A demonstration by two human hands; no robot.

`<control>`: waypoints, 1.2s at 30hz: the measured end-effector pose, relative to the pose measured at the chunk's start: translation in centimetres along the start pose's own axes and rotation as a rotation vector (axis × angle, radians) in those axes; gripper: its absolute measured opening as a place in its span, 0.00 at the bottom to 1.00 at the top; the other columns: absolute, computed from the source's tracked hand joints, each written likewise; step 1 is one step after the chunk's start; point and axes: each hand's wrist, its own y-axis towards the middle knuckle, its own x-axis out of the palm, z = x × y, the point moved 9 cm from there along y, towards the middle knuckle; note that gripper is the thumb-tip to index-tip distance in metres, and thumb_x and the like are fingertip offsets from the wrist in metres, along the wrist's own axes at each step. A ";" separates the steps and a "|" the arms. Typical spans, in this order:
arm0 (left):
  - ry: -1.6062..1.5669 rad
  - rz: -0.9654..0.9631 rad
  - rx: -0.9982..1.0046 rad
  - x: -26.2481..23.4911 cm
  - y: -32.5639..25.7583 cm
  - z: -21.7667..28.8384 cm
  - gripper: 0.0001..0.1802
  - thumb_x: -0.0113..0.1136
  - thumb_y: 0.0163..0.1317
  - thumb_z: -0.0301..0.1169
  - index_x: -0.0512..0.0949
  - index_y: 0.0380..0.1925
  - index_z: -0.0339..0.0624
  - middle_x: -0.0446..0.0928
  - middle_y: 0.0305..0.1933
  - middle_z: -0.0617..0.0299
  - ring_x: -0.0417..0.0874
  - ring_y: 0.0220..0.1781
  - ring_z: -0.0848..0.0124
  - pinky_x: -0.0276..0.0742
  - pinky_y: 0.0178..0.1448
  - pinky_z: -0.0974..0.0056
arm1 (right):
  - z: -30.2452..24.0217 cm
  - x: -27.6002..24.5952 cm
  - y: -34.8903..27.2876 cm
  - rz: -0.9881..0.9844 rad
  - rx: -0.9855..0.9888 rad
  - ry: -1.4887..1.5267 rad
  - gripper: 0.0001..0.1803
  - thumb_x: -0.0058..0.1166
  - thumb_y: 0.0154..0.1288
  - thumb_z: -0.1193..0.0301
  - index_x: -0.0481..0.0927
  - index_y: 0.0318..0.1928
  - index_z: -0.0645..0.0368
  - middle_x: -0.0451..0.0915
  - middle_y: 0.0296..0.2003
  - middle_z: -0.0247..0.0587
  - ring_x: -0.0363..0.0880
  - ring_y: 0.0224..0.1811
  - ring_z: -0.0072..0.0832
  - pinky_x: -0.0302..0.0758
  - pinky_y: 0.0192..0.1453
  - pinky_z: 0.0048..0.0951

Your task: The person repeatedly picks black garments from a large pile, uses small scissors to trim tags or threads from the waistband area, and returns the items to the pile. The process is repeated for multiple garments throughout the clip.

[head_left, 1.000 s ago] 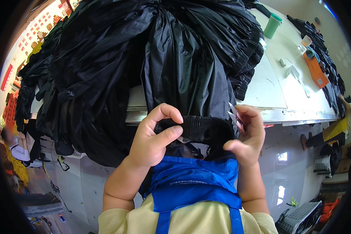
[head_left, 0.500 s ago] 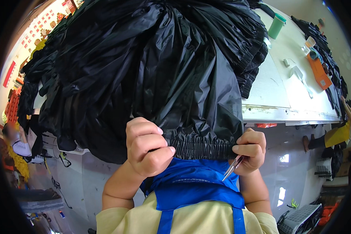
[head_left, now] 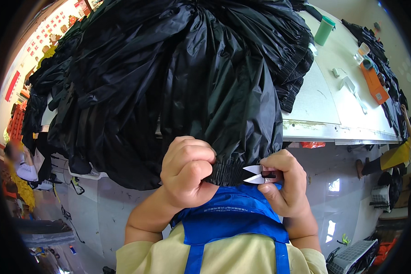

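One black cuff (head_left: 228, 173) gripped by left hand (head_left: 187, 170); right hand (head_left: 286, 183) grasping snips (head_left: 270, 174) — swung from seven o'clock to nine, parted blades (head_left: 253, 169) now apparently within reach of it.

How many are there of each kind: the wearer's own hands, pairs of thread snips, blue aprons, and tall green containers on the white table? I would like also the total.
Left hand and right hand: 2
Thread snips: 1
Blue apron: 1
Tall green container: 1
Total: 5

Blk garment (head_left: 221, 114); silv.-bladed snips (head_left: 266, 175); blu apron (head_left: 235, 226) w/ wht print (head_left: 224, 210); lt-yel shirt (head_left: 237, 256); grn cup (head_left: 324, 33)
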 end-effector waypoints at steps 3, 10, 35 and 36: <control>-0.028 0.031 -0.052 0.0 0.1 -0.2 0.15 0.60 0.29 0.21 0.67 0.20 0.43 0.73 0.25 0.58 0.77 0.25 0.62 0.69 0.31 0.62 | -0.7 -0.3 -0.4 0.058 -0.052 -0.098 0.21 0.69 0.49 0.64 0.76 0.37 0.65 0.79 0.31 0.43 0.77 0.29 0.31 0.75 0.31 0.27; -0.093 -0.013 -0.174 0.3 -0.1 -0.5 0.10 0.58 0.39 0.20 0.66 0.20 0.38 0.70 0.23 0.56 0.75 0.24 0.64 0.69 0.29 0.67 | -1.1 0.5 -1.0 0.158 -0.090 -0.092 0.21 0.72 0.44 0.66 0.79 0.37 0.65 0.79 0.28 0.42 0.77 0.25 0.28 0.74 0.27 0.23; -0.070 0.593 -0.674 -24.0 3.4 -12.7 0.12 0.43 0.66 0.22 0.72 0.48 0.37 0.75 0.46 0.56 0.77 0.51 0.66 0.72 0.60 0.63 | 6.4 -5.7 -5.0 0.658 0.081 0.390 0.29 0.61 0.59 0.50 0.69 0.42 0.65 0.67 0.30 0.34 0.62 0.28 0.17 0.59 0.31 0.16; -0.003 0.556 -0.574 -32.3 4.5 -14.0 0.15 0.47 0.68 0.25 0.70 0.54 0.38 0.71 0.55 0.52 0.76 0.55 0.64 0.73 0.60 0.62 | 6.6 -6.3 -4.7 0.644 0.066 0.408 0.30 0.59 0.60 0.49 0.69 0.45 0.65 0.66 0.29 0.32 0.60 0.28 0.16 0.57 0.30 0.17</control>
